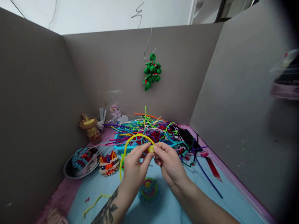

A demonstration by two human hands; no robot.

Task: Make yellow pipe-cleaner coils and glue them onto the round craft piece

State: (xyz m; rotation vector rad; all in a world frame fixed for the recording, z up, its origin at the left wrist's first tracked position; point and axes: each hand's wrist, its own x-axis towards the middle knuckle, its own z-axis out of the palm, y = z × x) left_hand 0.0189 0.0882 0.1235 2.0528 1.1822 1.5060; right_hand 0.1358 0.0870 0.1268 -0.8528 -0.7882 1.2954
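Between my two hands is a yellow pipe cleaner [136,136], its end wound into a small tight coil. My left hand [136,160] pinches the coil from the left. From the right, my right hand [168,158] grips the same coil between thumb and fingers. The loose length of the pipe cleaner arches up over my left hand and hangs down on its left side. Below my wrists, a round multicoloured pipe-cleaner piece [149,188] with a yellow centre rests on the blue mat [100,189].
A blue tray [119,148] heaped with pipe cleaners stands behind my hands. On the left are a metal bowl [67,172], a lidded cup [90,127] and an orange-and-beige piece [109,165]. A green ornament [152,70] hangs on the grey back panel [112,62]. Grey panels flank both sides.
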